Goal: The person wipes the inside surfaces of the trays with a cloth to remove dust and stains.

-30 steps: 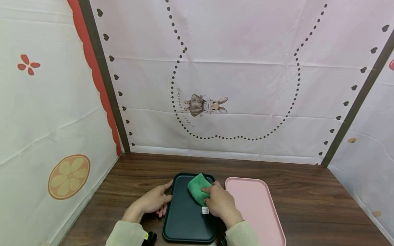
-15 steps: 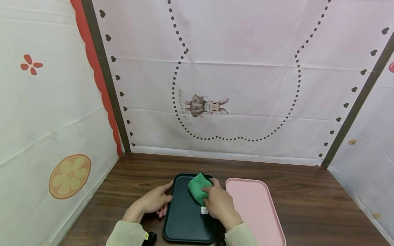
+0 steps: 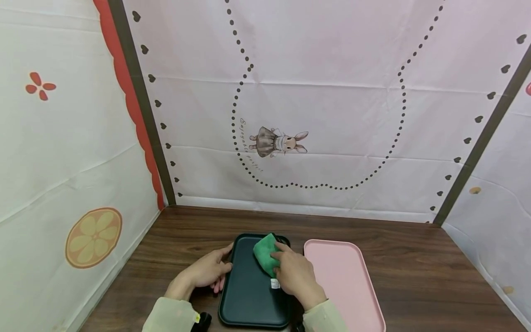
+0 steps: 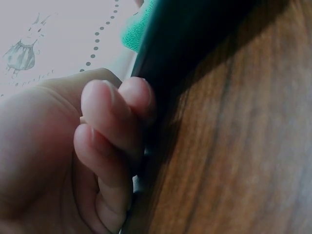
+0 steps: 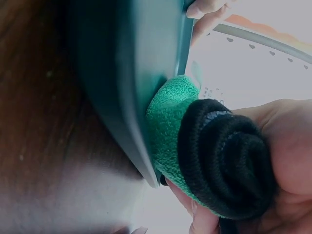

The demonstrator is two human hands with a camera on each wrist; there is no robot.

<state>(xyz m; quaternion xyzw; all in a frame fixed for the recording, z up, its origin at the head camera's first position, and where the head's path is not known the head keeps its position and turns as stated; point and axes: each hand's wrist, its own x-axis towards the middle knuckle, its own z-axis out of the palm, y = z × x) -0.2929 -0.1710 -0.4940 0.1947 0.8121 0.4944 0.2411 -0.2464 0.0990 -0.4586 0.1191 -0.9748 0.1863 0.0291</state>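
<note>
A dark green rectangular tray (image 3: 250, 295) lies on the wooden table, its long sides running away from me. My left hand (image 3: 206, 269) grips its left edge, thumb at the rim; in the left wrist view, curled fingers (image 4: 109, 105) sit against the tray's side. On the tray's far right part is a folded green terry cloth (image 3: 262, 253) with a white label (image 3: 275, 283). My right hand (image 3: 296, 275) holds this cloth, index finger laid along its top. The right wrist view shows the cloth's black side (image 5: 226, 161) rolled within the hand, its green face against the tray.
A pink tray (image 3: 342, 281) lies just right of the dark one, partly behind my right sleeve (image 3: 325, 318). White printed cloth walls (image 3: 332, 115) enclose the wooden table (image 3: 423, 276) at the back and both sides.
The fingers of my right hand have shifted slightly left over the cloth, and the label has slid a little left. My left hand and both trays stay in place.
</note>
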